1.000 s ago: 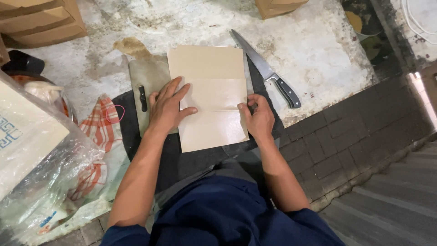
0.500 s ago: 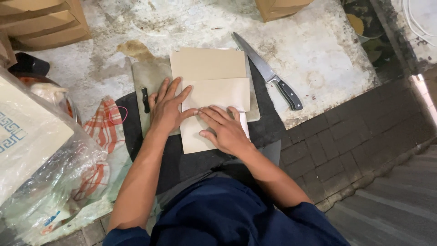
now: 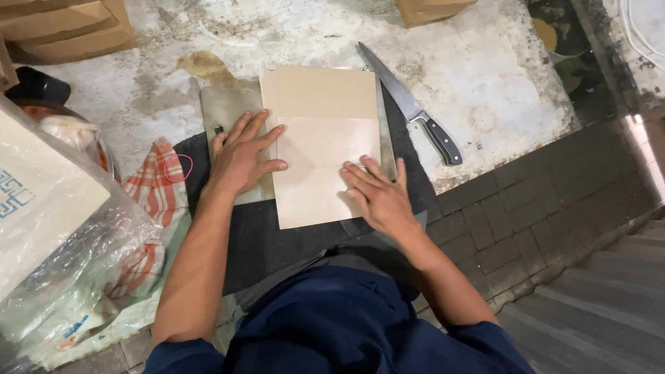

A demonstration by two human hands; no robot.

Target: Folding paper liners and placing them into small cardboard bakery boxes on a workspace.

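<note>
— Two hands flat? 
— Yes: left hand [image 3: 239, 156] and right hand [image 3: 377, 197], fingers spread, pressing a folded tan paper sheet [image 3: 322, 142] on the stained stone counter [image 3: 485, 76]. 
— Nearby? 
— Black-handled steel knife [image 3: 412, 111]; clear crinkled plastic bag [image 3: 76, 277] holding packets.

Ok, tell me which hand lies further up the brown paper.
The left hand: it rests at the brown paper's left edge, nearer the fold; the right hand presses lower down.

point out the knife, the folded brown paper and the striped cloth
knife [image 3: 414, 111]: head view, where blade meets handle.
folded brown paper [image 3: 320, 93]: head view, upper flap.
striped cloth [image 3: 154, 194]: head view, orange-striped part left of the forearm.
</note>
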